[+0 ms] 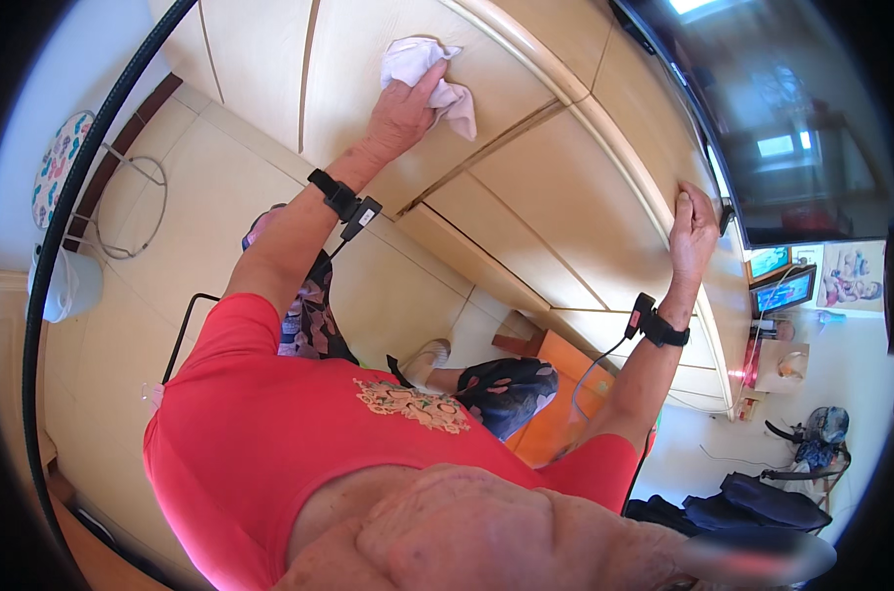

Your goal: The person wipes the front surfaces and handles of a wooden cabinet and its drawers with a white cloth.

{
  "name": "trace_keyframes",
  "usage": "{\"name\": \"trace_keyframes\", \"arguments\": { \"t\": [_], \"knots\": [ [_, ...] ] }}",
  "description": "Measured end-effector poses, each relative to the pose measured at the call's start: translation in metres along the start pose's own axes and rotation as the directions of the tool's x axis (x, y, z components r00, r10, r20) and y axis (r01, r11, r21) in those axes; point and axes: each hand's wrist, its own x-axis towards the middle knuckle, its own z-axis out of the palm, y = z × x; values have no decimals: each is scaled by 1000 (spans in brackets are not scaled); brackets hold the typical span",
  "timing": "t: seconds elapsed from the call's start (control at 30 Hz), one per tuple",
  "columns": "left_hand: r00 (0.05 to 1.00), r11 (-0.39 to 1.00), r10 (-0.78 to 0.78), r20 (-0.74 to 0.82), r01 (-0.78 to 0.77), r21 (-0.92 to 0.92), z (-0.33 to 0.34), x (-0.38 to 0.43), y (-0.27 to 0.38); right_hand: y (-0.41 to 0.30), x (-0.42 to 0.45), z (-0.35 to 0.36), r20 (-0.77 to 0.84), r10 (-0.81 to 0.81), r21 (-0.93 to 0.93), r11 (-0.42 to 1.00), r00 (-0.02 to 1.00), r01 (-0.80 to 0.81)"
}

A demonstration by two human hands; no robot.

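My left hand (405, 111) presses a crumpled pale cloth (454, 103) against the light wood-grain door (358, 66) of a low cabinet. Part of the cloth sticks out past my thumb and hangs loose. With its fingers curled in, my right hand (694, 229) rests on the cabinet top (646, 140), just inside the rounded front edge (628, 177). Nothing shows in it. A black strap with a small cabled sensor is around each wrist.
A large television (794, 148) stands on the cabinet top, close to my right hand. Framed pictures (785, 292) are beyond it. An orange wooden piece (546, 395) is by my leg. To the left are a round-seated metal stool (62, 170) and a pale bucket (77, 284).
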Motion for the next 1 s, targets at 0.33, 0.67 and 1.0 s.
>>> {"name": "trace_keyframes", "arguments": {
  "t": [0.33, 0.67, 1.0],
  "knots": [
    [997, 997, -71, 17, 71, -3, 2, -32, 11, 11, 0, 7, -90, -100, -139, 987, 991, 87],
    [628, 568, -699, 341, 778, -270, 14, -125, -27, -25, -84, 16, -220, -156, -361, 930, 963, 68],
    [825, 717, -535, 184, 558, -418, 0, -18, 58, -39, -221, -6, -31, 163, 341, 929, 986, -143]
  ]
}}
